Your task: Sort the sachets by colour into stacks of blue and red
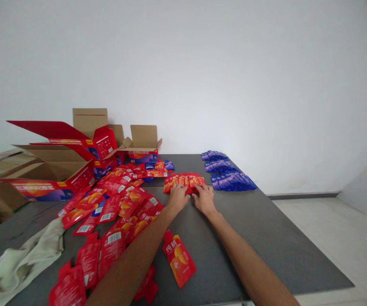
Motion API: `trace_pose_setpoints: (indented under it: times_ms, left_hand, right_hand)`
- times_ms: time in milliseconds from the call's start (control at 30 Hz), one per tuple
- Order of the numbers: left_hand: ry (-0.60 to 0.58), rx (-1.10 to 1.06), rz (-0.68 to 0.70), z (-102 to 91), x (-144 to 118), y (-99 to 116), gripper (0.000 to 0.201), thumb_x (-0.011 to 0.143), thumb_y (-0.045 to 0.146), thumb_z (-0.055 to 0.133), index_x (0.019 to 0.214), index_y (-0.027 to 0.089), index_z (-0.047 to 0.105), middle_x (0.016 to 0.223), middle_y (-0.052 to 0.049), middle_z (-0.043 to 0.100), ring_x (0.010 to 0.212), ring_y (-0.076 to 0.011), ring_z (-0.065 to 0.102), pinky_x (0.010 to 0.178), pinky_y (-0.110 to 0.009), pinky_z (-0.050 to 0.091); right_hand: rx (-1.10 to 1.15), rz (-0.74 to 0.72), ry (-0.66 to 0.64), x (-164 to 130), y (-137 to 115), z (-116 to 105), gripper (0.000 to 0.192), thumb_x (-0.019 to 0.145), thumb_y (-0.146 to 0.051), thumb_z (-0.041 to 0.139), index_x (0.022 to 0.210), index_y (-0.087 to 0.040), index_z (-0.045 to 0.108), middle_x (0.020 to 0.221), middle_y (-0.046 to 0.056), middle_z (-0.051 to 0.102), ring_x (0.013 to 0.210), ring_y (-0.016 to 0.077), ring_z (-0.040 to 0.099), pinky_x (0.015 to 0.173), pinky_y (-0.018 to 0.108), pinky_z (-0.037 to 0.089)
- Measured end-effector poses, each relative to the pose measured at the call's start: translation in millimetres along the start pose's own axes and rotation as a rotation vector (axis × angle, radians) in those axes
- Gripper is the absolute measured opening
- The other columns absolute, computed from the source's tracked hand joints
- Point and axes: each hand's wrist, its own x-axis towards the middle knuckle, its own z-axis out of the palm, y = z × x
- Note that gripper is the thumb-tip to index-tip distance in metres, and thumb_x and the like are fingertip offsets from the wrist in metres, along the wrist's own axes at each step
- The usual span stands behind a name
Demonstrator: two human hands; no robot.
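Note:
My left hand (pixel 177 197) and my right hand (pixel 204 199) are side by side at the near edge of an overlapping row of red drink pouches (pixel 183 180). The fingers of both hands are bent and grip the near edge of this row; some fingertips are hidden. A single red pouch (pixel 179 260) lies face up on the dark table (pixel 266 238) between my forearms. To my left spreads a loose heap of red pouches (pixel 134 201), a few blue ones (pixel 98 208) among them. Beyond my right hand, blue-purple pouches (pixel 233 181) lie in several overlapping rows.
Open red printed cartons (pixel 52 187) stand along the left, and a smaller open carton (pixel 143 154) is at the back by the white wall (pixel 234 76). A pale cloth (pixel 27 263) lies crumpled at the front left. The table's right edge borders the floor (pixel 314 216).

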Motion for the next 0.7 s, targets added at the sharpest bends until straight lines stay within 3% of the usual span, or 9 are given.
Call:
trace_pose_setpoints:
  times_ms: [167, 267, 467, 567, 700]
  left_hand:
    - [-0.079, 0.035, -0.033, -20.1, -26.0, -16.2, 0.033, 0.078, 0.038, 0.069, 0.106, 0.020, 0.074, 0.117, -0.010, 0.066, 0.115, -0.0280, 0.052, 0.099, -0.039, 0.041]
    - [-0.207, 0.056, -0.056, -39.8, -42.5, -22.8, 0.028, 0.081, 0.042, 0.062, 0.091, 0.021, 0.077, 0.107, -0.009, 0.071, 0.112, -0.0271, 0.056, 0.097, -0.038, 0.042]
    - [-0.420, 0.067, -0.048, -75.2, -75.8, -29.6, 0.017, 0.069, 0.030, 0.063, 0.072, 0.019, 0.077, 0.076, -0.007, 0.074, 0.082, -0.0222, 0.064, 0.080, -0.032, 0.049]
    - [-0.495, 0.049, -0.054, -78.1, -90.2, -30.9, 0.007, 0.059, 0.025, 0.070, 0.060, 0.019, 0.073, 0.066, -0.006, 0.070, 0.077, -0.0227, 0.062, 0.074, -0.031, 0.050]
    - [-0.511, -0.034, -0.050, -71.0, -100.7, -34.3, 0.004, 0.055, 0.018, 0.072, 0.059, 0.020, 0.072, 0.062, -0.004, 0.067, 0.075, -0.0222, 0.061, 0.072, -0.030, 0.049]
  right_hand:
    - [0.045, -0.015, -0.082, -19.0, -19.5, -1.3, 0.038, 0.084, -0.033, 0.067, 0.121, -0.025, 0.066, 0.129, 0.009, 0.058, 0.116, 0.0283, 0.045, 0.093, 0.036, 0.037]
    - [0.065, -0.007, -0.158, -28.4, -31.5, -1.3, 0.030, 0.083, -0.033, 0.068, 0.111, -0.024, 0.070, 0.124, 0.008, 0.061, 0.115, 0.0273, 0.047, 0.094, 0.035, 0.036]
    - [0.079, -0.046, -0.266, -48.3, -54.8, -3.6, 0.013, 0.081, -0.027, 0.067, 0.091, -0.024, 0.075, 0.113, 0.006, 0.066, 0.108, 0.0249, 0.052, 0.093, 0.033, 0.036]
    - [0.087, -0.081, -0.296, -56.7, -64.1, -3.7, 0.013, 0.079, -0.023, 0.066, 0.086, -0.023, 0.076, 0.108, 0.006, 0.068, 0.106, 0.0237, 0.054, 0.094, 0.032, 0.036]
    - [0.103, -0.124, -0.322, -64.2, -72.6, -5.4, 0.014, 0.077, -0.018, 0.064, 0.082, -0.023, 0.076, 0.100, 0.005, 0.071, 0.103, 0.0220, 0.057, 0.094, 0.031, 0.036]
